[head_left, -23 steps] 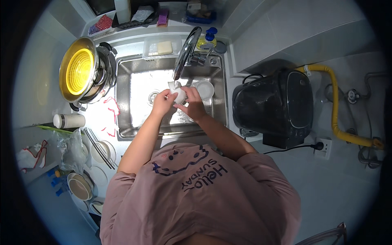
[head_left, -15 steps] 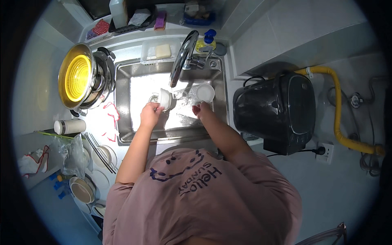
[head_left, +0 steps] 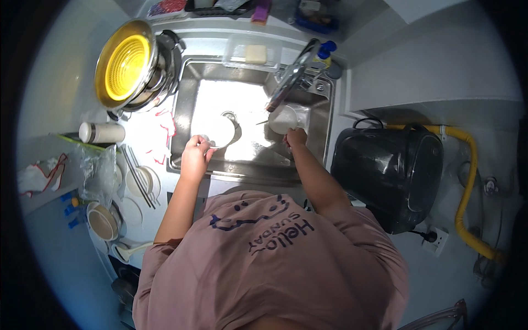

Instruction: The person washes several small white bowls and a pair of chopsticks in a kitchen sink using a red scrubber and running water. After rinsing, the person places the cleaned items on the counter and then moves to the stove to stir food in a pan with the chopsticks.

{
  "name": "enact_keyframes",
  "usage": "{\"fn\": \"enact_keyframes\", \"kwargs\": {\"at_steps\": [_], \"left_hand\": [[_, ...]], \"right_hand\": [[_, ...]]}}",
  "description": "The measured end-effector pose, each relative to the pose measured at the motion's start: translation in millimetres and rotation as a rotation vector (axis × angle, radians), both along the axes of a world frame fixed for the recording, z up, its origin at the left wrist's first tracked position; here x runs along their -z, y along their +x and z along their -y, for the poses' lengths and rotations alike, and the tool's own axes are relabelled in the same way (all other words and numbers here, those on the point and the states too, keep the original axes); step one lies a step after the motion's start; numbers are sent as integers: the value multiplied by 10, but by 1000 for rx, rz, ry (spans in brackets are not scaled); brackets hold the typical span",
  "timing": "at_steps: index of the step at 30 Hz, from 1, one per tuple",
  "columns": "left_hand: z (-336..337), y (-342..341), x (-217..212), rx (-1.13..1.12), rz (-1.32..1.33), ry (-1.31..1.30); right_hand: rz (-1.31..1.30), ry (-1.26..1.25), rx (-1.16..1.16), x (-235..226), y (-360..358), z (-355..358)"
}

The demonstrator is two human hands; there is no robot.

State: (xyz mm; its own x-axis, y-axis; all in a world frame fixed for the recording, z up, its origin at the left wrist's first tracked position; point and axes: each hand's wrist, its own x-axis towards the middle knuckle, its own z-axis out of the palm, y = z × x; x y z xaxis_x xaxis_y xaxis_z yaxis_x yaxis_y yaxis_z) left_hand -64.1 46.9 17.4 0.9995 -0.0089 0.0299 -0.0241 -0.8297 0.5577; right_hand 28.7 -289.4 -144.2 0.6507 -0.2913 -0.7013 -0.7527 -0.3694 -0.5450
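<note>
I stand at a steel sink (head_left: 184, 132). My left hand (head_left: 195, 154) grips a white bowl (head_left: 219, 132) by its rim, low over the left part of the basin. My right hand (head_left: 296, 137) reaches to the basin's right side and touches another white bowl (head_left: 283, 118) that sits under the curved tap (head_left: 291, 74). Whether the right fingers close around that bowl is hard to tell; they rest at its near edge.
A yellow colander inside a steel pot (head_left: 126, 66) stands left of the sink. Small white dishes and chopsticks (head_left: 137, 176) lie on the left counter, with a white cup (head_left: 102, 132). A soap bar in a tray (head_left: 254, 53) sits behind the sink. A black appliance (head_left: 390, 165) stands at the right.
My hands, together under the tap at first, have parted. The left hand carried its bowl leftward and toward me; the right hand moved right to the bowl beneath the tap.
</note>
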Motion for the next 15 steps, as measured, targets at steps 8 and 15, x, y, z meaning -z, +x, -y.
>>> {"fn": "enact_keyframes", "kwargs": {"at_steps": [8,15], "left_hand": [[-278,-41,-235,36,119,100],[-359,-78,-289,-23,7,-121]], "right_hand": [[165,155,-243,-504,103,-639],[-57,607,129,-479,-122,-881]]}}
